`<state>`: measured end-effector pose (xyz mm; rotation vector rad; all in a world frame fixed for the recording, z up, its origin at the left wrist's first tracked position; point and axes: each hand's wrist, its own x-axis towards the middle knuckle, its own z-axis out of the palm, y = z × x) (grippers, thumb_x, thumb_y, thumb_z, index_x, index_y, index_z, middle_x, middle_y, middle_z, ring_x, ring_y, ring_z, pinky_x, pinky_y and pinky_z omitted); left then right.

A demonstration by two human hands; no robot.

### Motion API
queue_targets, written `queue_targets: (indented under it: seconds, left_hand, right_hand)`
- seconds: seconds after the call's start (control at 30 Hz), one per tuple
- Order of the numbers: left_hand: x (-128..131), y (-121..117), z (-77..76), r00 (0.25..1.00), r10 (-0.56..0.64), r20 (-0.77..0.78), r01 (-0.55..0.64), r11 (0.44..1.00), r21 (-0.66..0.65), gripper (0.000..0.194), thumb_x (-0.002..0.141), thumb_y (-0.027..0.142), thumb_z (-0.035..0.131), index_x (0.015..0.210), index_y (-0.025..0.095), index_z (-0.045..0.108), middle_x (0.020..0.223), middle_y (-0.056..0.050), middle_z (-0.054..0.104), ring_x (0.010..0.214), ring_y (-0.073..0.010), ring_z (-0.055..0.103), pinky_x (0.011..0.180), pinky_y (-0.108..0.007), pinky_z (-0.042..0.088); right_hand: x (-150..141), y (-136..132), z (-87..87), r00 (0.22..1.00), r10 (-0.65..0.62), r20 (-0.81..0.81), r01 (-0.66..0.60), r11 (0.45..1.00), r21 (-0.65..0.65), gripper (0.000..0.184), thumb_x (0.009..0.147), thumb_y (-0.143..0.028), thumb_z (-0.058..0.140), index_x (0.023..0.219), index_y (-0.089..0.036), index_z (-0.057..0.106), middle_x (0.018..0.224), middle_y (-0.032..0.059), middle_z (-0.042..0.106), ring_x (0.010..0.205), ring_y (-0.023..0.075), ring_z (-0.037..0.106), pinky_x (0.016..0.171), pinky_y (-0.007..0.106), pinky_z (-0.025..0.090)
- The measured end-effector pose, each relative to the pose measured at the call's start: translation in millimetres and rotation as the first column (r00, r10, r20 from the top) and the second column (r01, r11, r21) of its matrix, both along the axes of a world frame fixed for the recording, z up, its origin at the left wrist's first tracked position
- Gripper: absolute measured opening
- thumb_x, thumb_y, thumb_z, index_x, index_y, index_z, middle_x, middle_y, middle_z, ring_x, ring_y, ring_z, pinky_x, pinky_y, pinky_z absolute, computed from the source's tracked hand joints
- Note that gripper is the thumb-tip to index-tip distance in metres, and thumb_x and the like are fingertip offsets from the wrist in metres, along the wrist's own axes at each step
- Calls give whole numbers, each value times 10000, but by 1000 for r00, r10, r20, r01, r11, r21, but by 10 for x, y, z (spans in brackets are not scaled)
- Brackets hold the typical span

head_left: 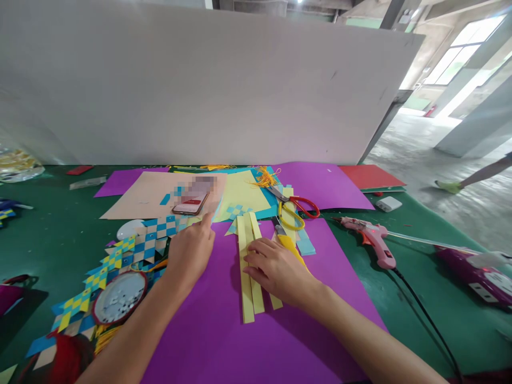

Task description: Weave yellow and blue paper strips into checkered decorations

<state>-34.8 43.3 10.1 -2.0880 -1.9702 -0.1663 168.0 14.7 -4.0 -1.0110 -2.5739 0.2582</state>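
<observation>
My left hand (192,250) reaches toward the phone (191,204), its index finger stretched out near the phone's lower right corner and the other fingers curled. Whether the fingertip touches the phone, I cannot tell. Several long pale yellow paper strips (248,298) lie side by side on a purple sheet (224,354). Across them rests my right hand (280,269), palm down, fingers spread over the strips and not gripping. Just beyond that hand are a yellow-handled cutter (288,244), partly hidden by it, and scissors (296,205) with red and yellow handles.
At the right lie a pink glue gun (374,237) with a glue stick in it and a white adapter (389,204). To the left are woven blue-yellow paper pieces (116,261) and a round dish (120,298) of small beads. A white board (200,85) stands behind.
</observation>
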Motion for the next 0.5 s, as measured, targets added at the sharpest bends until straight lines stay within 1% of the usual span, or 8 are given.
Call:
queue_targets:
  seconds: [0.07,0.1,0.17,0.2,0.27,0.37,0.43,0.5]
  left_hand:
    - [-22,-1,12,1000,20,12,-20,1000,23,385,909,207,383,1257,205,549,772,-98,736,642,-284,683,530,-307,412]
    - [-31,-1,18,999,25,32,-26,999,33,356,909,225,400,1212,214,587,768,-100,736,651,-292,682,536,-312,412]
    - [-41,2,29,993,16,114,-22,998,52,274,893,258,453,1063,223,666,786,-95,737,693,-292,679,559,-314,420]
    - [-42,6,32,984,-12,178,1,998,60,233,880,271,483,986,223,685,803,-87,737,723,-282,676,580,-309,426]
    - [-39,21,30,941,-93,325,76,995,66,178,856,299,530,867,220,689,812,-66,733,755,-251,668,630,-293,436]
    - [-35,52,4,842,-177,510,176,983,51,198,833,357,556,770,207,669,799,-50,722,741,-219,650,667,-277,434]
    - [-32,70,-20,792,-168,587,191,981,23,218,828,371,550,747,201,660,792,-43,715,710,-207,638,653,-273,428]
    - [-24,79,-35,761,-139,633,180,984,0,214,824,366,549,747,197,655,761,-32,704,673,-195,625,636,-269,419]
  right_hand:
    - [0,-2,1,1000,-3,9,3,1000,3,241,950,-270,462,825,-174,644,866,64,618,901,191,570,800,319,465]
    - [1,-2,0,1000,-3,11,3,1000,6,241,951,-266,459,827,-173,644,867,63,619,904,191,568,802,319,463]
    - [3,-2,-9,1000,-4,15,4,1000,12,248,955,-265,451,834,-168,644,872,63,621,916,190,565,814,318,459]
    - [3,-1,-14,1000,-6,19,5,1000,14,252,957,-267,448,837,-165,644,877,63,621,921,189,564,818,316,457]
    - [4,-1,-24,999,-10,32,9,1000,14,254,958,-272,446,842,-161,643,883,63,622,931,189,561,822,315,455]
    - [2,2,-32,999,-7,51,6,1000,19,254,957,-279,451,840,-159,642,879,63,622,934,191,561,824,315,456]
    - [3,7,-32,998,-4,56,3,1000,23,253,954,-278,456,833,-158,643,872,63,622,927,193,563,822,318,459]
    - [7,13,-31,999,-4,46,2,1000,26,251,951,-278,462,827,-158,645,869,65,623,916,196,565,813,322,462]
